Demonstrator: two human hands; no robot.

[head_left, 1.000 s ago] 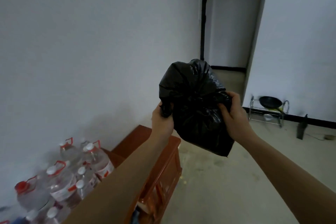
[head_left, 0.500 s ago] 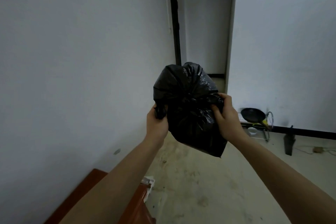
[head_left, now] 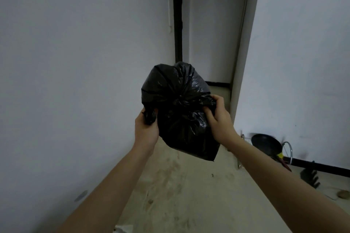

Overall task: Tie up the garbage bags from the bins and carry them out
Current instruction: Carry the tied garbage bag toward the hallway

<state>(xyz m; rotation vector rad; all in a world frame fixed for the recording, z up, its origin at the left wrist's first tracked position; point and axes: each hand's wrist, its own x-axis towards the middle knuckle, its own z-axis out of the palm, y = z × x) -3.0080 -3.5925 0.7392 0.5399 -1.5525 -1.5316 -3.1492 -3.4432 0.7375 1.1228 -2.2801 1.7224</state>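
A black garbage bag (head_left: 176, 100) of glossy, crinkled plastic, pleated toward a gathered centre, is held in the air before the person. The left hand (head_left: 146, 132) grips a twisted tail at the bag's left edge, while the right hand (head_left: 219, 121) has its fingers (head_left: 217, 99) curled, pinching the plastic beside the gather. Below lies a stained bare floor (head_left: 180, 195), with a narrow hallway (head_left: 208, 43) beyond between white walls.

The garbage bag (head_left: 180, 111) at centre frame is thin black plastic, crinkled and glossy. The walls (head_left: 75, 62) look matt, smooth white paint. The floor (head_left: 180, 195) is dull, rough and stained. At lower right, a dark matt pan (head_left: 265, 143) sits on a shiny metal wire rack (head_left: 288, 149).
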